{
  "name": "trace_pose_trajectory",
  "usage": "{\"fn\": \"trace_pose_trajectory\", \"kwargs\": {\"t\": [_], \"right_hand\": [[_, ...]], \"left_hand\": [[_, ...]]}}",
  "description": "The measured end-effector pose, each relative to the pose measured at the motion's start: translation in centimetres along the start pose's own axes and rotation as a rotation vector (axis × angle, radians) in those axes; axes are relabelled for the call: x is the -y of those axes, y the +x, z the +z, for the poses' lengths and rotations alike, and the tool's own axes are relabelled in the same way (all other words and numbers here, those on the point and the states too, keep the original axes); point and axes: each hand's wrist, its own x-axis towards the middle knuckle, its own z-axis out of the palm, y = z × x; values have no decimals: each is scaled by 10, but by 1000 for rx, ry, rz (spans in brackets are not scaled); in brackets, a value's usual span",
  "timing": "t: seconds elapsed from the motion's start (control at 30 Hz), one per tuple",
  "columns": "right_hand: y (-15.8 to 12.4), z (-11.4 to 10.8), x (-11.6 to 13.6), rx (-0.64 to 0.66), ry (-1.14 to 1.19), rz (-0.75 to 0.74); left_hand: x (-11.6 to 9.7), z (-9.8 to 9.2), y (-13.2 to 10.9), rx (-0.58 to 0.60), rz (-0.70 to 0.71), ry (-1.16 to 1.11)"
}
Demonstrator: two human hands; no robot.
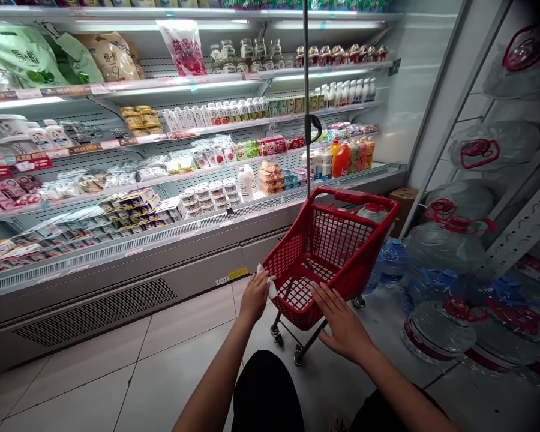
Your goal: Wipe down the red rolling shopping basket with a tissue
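Left hand [254,297] grasps a white tissue [271,290] against a red cart [356,267], right hand [344,327] beside it, fingers [323,298] outstretched and unclenched; wiping seems underway, how much remains unclear.

A grocery shop: chilled display case [198,261], price labels [29,93], red shopping cart [362,259].

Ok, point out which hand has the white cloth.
The left hand, at the near-left corner of the red cart: white cloth shows beside its fingers; none shows at the right hand.
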Motion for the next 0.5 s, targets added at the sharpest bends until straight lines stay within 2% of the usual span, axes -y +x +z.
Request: {"fn": "trace_pose_trajectory", "kwargs": {"t": [0.17, 0.23, 0.3, 0.4, 0.5], "right_hand": [[-4, 4, 3, -21, 24, 17], [-4, 6, 3, -21, 25, 29], [-4, 7, 3, -22, 22, 40], [-2, 7, 1, -26, 16, 43], [0, 5, -1, -23, 11, 29]], "left_hand": [[-76, 9, -37, -43, 67, 3], [-105, 13, -46, -50, 99, 8], [-124, 15, -47, -56, 109, 22], [-129, 16, -40, -68, 134, 31], [-111, 13, -28, -48, 157, -1]]}}
